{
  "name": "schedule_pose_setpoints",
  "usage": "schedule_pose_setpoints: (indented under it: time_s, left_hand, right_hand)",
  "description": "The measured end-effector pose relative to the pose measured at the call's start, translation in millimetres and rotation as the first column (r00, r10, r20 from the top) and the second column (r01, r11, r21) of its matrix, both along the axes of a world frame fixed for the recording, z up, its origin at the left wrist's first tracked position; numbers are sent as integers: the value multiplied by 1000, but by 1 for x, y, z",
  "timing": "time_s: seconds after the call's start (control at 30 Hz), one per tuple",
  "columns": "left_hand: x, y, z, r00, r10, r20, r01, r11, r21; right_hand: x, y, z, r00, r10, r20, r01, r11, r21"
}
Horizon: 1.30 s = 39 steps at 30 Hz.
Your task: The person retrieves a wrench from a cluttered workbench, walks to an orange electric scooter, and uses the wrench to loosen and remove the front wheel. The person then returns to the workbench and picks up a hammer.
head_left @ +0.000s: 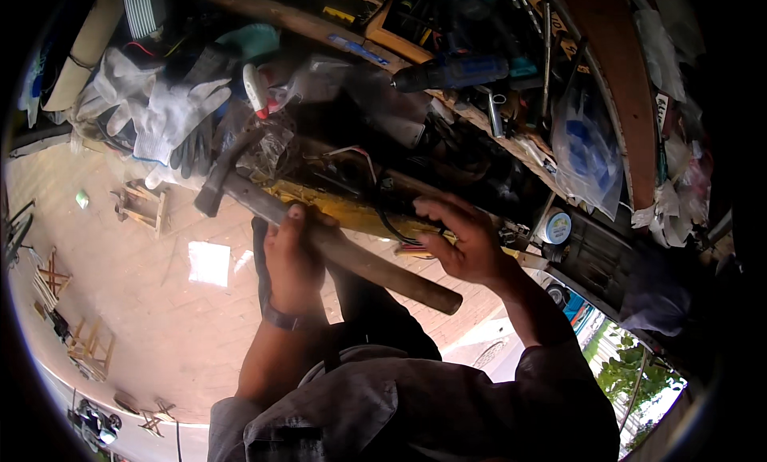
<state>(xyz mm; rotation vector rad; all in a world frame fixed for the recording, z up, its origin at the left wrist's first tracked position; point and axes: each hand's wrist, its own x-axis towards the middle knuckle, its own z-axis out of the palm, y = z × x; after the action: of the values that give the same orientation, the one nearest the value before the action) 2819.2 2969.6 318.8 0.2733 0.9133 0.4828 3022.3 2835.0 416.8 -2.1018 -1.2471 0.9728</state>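
Observation:
My left hand (294,250) is wrapped round the wooden handle of a hammer (383,276), close to its head. The dark metal head (225,170) sits at the upper left, one end blunt and the other narrowing toward the workbench. From there the handle slopes down to the right, across the front of my body. My right hand (463,238) is raised above the handle's far end, apart from it, fingers spread and holding nothing. Just beyond both hands runs the bench's worn yellow edge (343,209).
The bench is cluttered: pale work gloves (172,115), a white-and-red handled tool (256,91), a blue drill (459,72), a bag with blue contents (587,154). A round tub (554,226) sits at right. Small wooden stools (142,206) stand on the tiled floor (160,302).

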Motion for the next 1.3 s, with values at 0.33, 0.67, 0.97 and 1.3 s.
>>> schedule_pose_setpoints:
  time_s: [0.33, 0.67, 0.97, 1.3]
  left_hand:
    - [-59, 2, -10, 995, 49, -93, -38, 992, 118]
    - [-99, 8, -27, 981, 62, -184, -50, 996, 72]
    - [-142, 19, -38, 980, 149, -129, -142, 988, 64]
    - [-194, 9, -82, 873, 257, -415, -286, 958, -9]
  right_hand:
    - [148, 123, -98, 563, 172, 809, -403, 911, 86]
    - [182, 91, -86, 491, 135, 861, -366, 929, 63]
    - [226, 69, -65, 562, 105, 820, -374, 917, 139]
    - [200, 94, -64, 577, 120, 808, -166, 986, -28]
